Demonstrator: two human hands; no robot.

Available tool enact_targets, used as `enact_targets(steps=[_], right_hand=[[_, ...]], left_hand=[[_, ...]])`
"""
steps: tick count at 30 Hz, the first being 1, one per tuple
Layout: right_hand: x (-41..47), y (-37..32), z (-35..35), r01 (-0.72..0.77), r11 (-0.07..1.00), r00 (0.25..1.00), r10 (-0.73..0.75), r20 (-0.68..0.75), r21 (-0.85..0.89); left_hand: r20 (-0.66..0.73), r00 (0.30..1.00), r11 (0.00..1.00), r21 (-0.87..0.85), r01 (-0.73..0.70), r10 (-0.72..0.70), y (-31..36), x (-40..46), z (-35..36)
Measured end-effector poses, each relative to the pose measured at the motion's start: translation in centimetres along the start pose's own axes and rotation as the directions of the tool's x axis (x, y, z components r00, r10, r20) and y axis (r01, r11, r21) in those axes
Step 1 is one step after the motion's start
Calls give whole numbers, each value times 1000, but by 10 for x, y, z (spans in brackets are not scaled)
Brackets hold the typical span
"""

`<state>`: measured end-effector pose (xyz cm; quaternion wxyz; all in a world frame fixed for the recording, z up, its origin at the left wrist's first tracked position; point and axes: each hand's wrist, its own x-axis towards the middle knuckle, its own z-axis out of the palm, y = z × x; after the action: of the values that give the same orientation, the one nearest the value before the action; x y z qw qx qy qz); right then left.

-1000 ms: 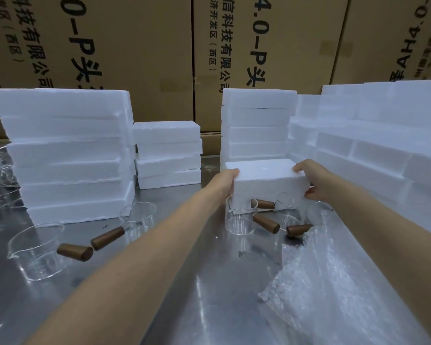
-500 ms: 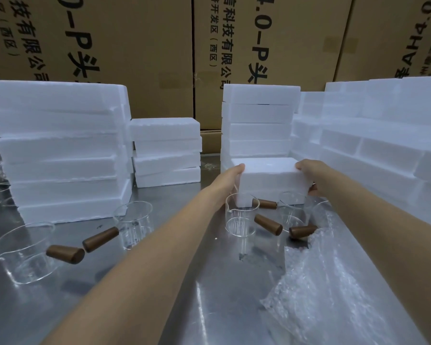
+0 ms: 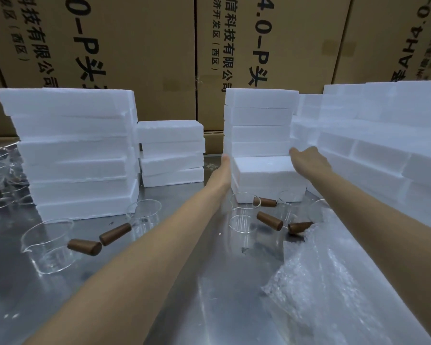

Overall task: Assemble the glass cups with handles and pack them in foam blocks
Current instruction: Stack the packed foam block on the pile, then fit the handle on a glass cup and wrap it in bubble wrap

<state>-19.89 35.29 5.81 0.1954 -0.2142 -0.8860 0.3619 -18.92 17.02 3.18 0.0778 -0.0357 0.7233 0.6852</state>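
Note:
A white foam block lies on the steel table, pushed up against the foot of a foam stack. My left hand lies flat along the block's left side with straight fingers. My right hand reaches over the block's top right corner, fingers stretched out. In front of the block stand glass cups with brown wooden handles: one in the middle, one behind it and one on the right. Two more cups stand on the left.
Tall foam stacks rise on the left, in the middle and along the right. Crumpled bubble wrap covers the near right of the table. Bare glass cups crowd the far left. Cardboard boxes wall off the back.
The foam block has slid away from me, up to the stack behind it. Both hands have gone forward with it, and their fingers have straightened out of the earlier grip.

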Motion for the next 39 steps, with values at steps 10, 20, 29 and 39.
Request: enact_targets(steps=[10,20,29,39], right_hand=[[-116,-23,1,291,893,892,-123,435,-344],[-170,-22,26,175,968,851,-57,523,-179],[-215,-16,48,516,831,781,-557,283,209],[-233,-8,41,520,729,728,-651,216,444]], left_hand=[[-35,922,909,181,-375,387,-72,-107,-56],[-90,902,899,169,-403,422,-94,-160,-99],[-131,853,860,164,-484,505,-93,-156,-116],[-48,614,550,502,-667,788,-95,-153,-125]])
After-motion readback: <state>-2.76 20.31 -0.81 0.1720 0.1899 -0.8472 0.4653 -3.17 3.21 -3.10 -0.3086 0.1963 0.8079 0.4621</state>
